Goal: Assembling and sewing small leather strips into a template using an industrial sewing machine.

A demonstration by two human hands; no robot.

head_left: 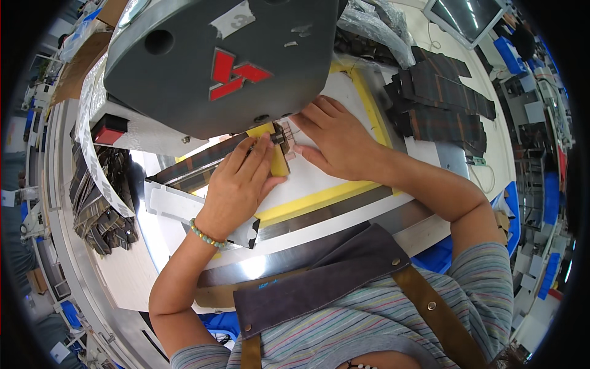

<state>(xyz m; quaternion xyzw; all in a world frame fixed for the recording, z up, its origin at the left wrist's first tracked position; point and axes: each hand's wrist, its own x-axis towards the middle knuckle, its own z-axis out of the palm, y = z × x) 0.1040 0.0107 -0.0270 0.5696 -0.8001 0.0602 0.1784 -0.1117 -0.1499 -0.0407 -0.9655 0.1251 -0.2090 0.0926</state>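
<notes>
Beneath the dark grey head of a sewing machine (166,80), my left hand (233,184) lies with its fingers stretched over a small yellow-edged piece (281,165). Under and beside that hand runs a dark plaid fabric strip (196,170), which reaches away to the left with a thin metal-like edge along it. My right hand (347,144) rests flat on the white work surface, its thumb apart from the fingers. Its thumb and fingertips are close to a small clear pinkish plate (290,136). The machine head partly covers the right fingertips, and the needle area is hard to make out.
Dark plaid strips (445,98) are piled at the right, and another bundle (101,203) hangs at the left. Yellow tape (322,200) borders the work surface. A clear plastic bag (381,31) and a monitor (467,18) stand at the back right. White metal plates (184,209) lie by my left forearm.
</notes>
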